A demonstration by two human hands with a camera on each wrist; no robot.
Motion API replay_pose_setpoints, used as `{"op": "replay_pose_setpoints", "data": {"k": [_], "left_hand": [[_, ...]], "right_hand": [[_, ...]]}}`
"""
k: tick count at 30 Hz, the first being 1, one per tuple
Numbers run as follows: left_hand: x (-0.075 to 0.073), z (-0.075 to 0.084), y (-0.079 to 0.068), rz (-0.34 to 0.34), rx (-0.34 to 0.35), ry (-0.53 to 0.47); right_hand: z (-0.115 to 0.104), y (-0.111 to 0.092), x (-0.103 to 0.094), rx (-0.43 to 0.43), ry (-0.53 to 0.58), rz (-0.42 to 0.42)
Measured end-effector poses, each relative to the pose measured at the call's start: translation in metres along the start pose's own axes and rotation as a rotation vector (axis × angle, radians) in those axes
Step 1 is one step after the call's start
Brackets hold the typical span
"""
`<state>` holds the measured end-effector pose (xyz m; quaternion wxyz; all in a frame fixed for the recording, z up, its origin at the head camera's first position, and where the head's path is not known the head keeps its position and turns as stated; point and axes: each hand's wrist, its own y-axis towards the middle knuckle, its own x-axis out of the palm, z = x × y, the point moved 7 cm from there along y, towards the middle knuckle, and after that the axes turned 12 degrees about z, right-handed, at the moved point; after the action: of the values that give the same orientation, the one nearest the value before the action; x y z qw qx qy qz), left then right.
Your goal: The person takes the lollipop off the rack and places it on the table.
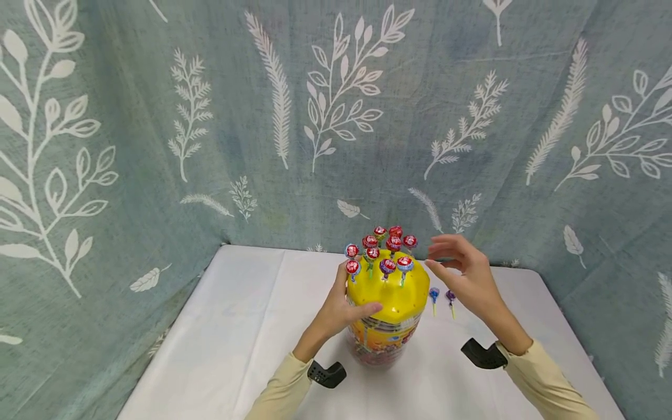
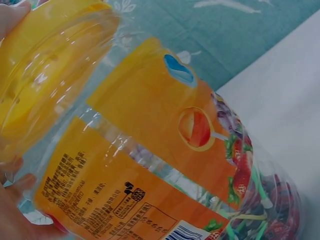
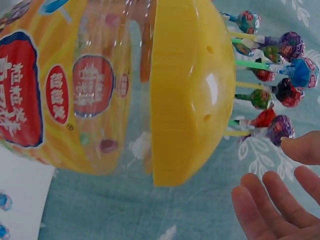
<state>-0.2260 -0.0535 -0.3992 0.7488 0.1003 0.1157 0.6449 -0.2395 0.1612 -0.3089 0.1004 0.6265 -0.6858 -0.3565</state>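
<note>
A clear plastic candy jar [image 1: 385, 338] stands upright on the table, with an orange printed label [image 2: 150, 120] and wrapped candies [image 2: 280, 200] visible low inside. Its domed yellow lid [image 1: 394, 300] bears several wrapped lollipops [image 1: 388, 266], stuck in by their sticks with heads up. My left hand [image 1: 336, 306] grips the lid from the left, thumb across its near side, some fingers hidden behind it. Just right of the lollipops, my right hand [image 1: 467, 274] hovers with fingers loosely bent and nothing held. Its thumb [image 3: 302, 147] is right by a purple lollipop [image 3: 281, 130] at the lid's edge.
Two loose lollipops, a blue one [image 1: 434, 293] and a purple one [image 1: 451, 296], lie on the white tabletop [image 1: 268, 326] right of the jar, under the right hand. A leaf-patterned grey-green curtain [image 1: 294, 116] hangs behind and along both sides.
</note>
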Motion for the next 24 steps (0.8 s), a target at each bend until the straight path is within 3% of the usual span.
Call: {"op": "replay_pose_setpoints", "data": {"k": [7, 13, 17, 24], "left_hand": [[0.001, 0.0, 0.002, -0.035, -0.003, 0.015], [-0.004, 0.0, 0.004, -0.03, -0.002, 0.061], [-0.005, -0.001, 0.003, -0.028, -0.017, 0.073], [-0.003, -0.001, 0.004, -0.03, -0.024, 0.073]], "right_hand": [[0.001, 0.003, 0.011, -0.014, 0.038, -0.016], [-0.017, 0.007, 0.024, -0.031, 0.051, -0.018], [-0.027, 0.008, 0.03, -0.028, 0.064, 0.002], [-0.023, 0.007, 0.03, -0.048, 0.096, 0.065]]}}
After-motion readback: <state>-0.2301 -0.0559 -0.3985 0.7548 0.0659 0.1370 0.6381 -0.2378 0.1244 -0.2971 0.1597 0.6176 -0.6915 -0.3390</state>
